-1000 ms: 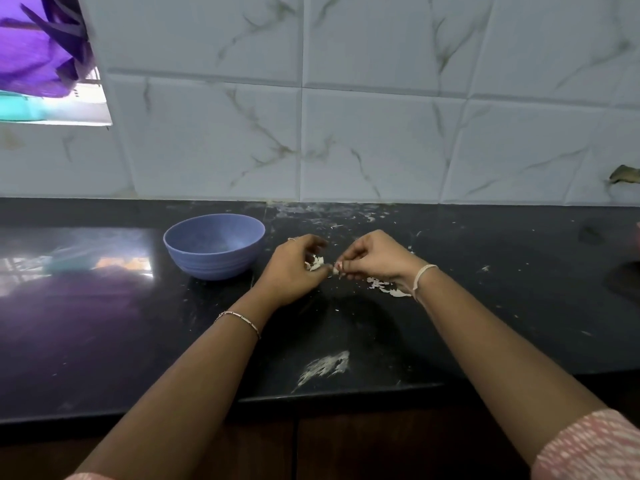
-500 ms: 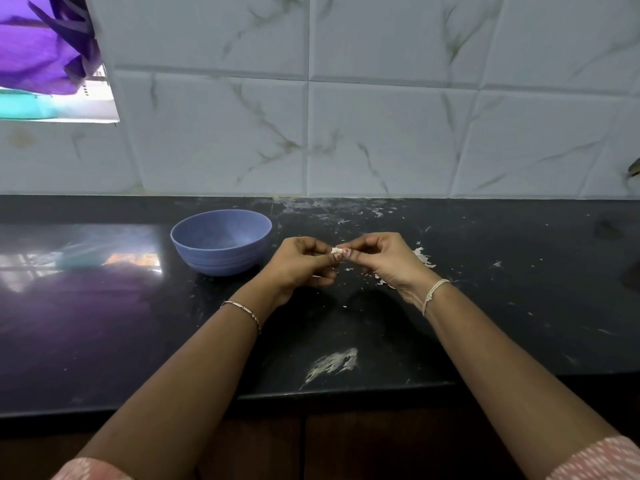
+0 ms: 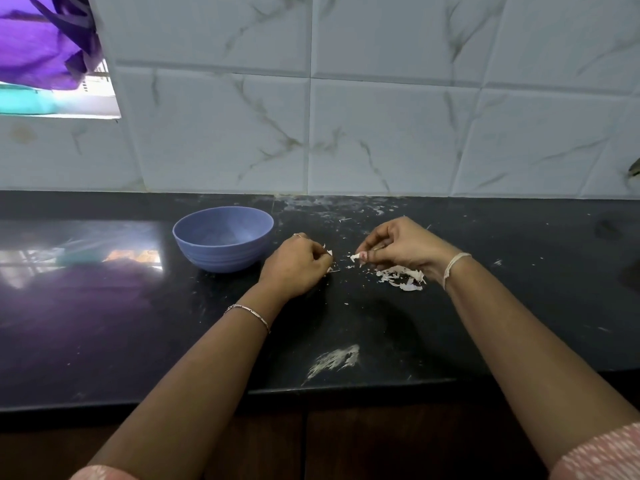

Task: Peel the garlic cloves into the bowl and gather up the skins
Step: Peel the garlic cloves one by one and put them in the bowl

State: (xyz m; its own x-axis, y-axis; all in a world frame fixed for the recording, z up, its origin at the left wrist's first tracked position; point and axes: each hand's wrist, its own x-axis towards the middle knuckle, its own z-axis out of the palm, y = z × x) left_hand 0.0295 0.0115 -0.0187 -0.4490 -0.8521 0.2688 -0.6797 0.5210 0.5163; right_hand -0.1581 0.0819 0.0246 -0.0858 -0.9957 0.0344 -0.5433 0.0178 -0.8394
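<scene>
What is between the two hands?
In the head view, just dark countertop with tiny skin crumbs lies between the left hand, gripping a garlic clove, and the right hand, pinching a skin piece.

Your bowl [image 3: 223,237] is periwinkle blue, and the glossy counter [image 3: 485,306] is black, flecked white. The garlic skins [image 3: 401,277] are white, the wall tiles [image 3: 381,133] white with grey-brown veining. Your 2 sleeves [image 3: 602,455] seem pink with white dashes. The cloth [image 3: 38,39] is purple.

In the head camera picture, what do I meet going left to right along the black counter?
First the blue bowl → left hand gripping a garlic clove → bit of skin → right hand pinching it. The skin pile overlaps the right hand, so I skip it.
</scene>
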